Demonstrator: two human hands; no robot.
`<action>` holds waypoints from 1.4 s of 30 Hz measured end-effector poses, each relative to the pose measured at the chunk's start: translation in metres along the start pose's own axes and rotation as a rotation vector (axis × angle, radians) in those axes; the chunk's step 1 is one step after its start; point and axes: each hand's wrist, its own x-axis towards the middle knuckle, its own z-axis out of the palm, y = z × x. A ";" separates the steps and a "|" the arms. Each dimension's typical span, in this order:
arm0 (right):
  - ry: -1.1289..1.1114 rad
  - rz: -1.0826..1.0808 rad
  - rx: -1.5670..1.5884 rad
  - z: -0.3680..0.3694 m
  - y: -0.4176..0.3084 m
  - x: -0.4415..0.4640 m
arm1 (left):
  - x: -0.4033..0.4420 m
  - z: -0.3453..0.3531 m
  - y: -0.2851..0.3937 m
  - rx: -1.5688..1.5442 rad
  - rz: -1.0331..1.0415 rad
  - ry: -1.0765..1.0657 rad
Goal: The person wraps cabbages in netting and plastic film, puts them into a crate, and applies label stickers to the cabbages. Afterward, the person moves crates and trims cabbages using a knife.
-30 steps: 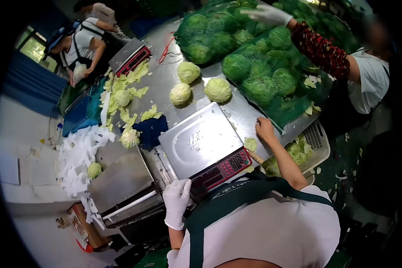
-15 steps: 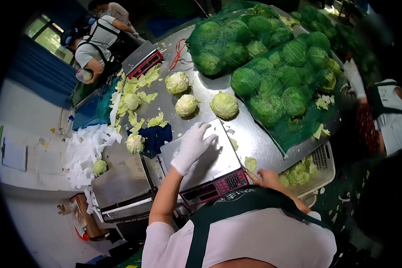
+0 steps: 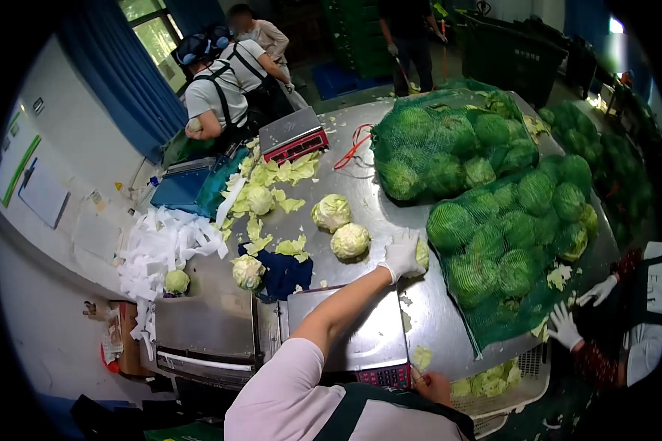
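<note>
My left hand, in a white glove, reaches past the scale and is wrapped over a pale cabbage, which shows at the fingers' right side. My bare right hand is closed around a wooden handle by the scale's front right corner. The scale has a bare metal plate and a red keypad, partly hidden by my left arm. Two trimmed cabbages sit left of my left hand. A loose leaf lies beside the scale.
Green net bags of cabbages cover the table's right side. A co-worker's gloved hands are at the right edge. A crate of leaves stands below. At left are a second scale, a blue cloth and white strips.
My left hand has moved forward from the scale plate onto the cabbage. The view has shifted, showing more of the room. The co-worker's hands at right have come nearer the net bag.
</note>
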 end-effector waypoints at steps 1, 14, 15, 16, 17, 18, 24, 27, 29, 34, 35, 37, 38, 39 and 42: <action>0.016 -0.035 0.007 -0.002 -0.001 -0.002 | -0.002 0.000 -0.002 0.000 -0.008 0.005; -0.251 0.142 -0.067 -0.035 -0.035 0.006 | -0.018 -0.043 -0.091 0.220 -0.073 0.167; -0.235 0.110 -0.061 -0.034 -0.032 0.005 | -0.019 -0.052 -0.094 0.263 -0.088 0.164; -0.219 0.076 -0.054 -0.035 -0.031 0.004 | -0.018 -0.057 -0.102 0.249 -0.124 0.160; -0.224 0.140 -0.074 -0.035 -0.033 0.004 | -0.014 -0.060 -0.117 0.251 -0.148 0.173; -0.222 0.144 -0.077 -0.035 -0.031 0.004 | -0.012 -0.063 -0.133 0.252 -0.172 0.189; -0.244 0.219 -0.039 -0.030 -0.035 0.006 | -0.011 -0.079 -0.234 0.599 -0.323 0.438; -0.240 0.015 0.025 -0.028 -0.029 0.002 | -0.021 -0.105 -0.235 0.513 -0.395 0.391; -0.252 -0.127 -0.028 -0.032 -0.029 0.003 | -0.025 -0.109 -0.232 0.371 -0.269 0.405; -0.035 -0.025 -0.122 -0.026 -0.005 0.005 | -0.042 -0.117 -0.172 -0.044 0.018 0.466; 0.000 0.005 -0.123 -0.028 0.003 0.008 | -0.051 -0.120 -0.149 -0.087 0.037 0.410; 0.066 0.112 -0.113 -0.044 0.002 0.006 | -0.066 -0.120 -0.115 -0.217 0.119 0.338; 0.094 0.139 -0.068 -0.052 0.005 0.004 | -0.070 -0.115 -0.103 -0.228 0.141 0.317; 0.128 0.115 0.006 -0.056 0.012 0.003 | -0.074 -0.110 -0.093 -0.172 0.173 0.283; 0.189 0.070 0.204 -0.072 0.012 -0.003 | -0.093 -0.105 -0.061 -0.098 0.193 0.210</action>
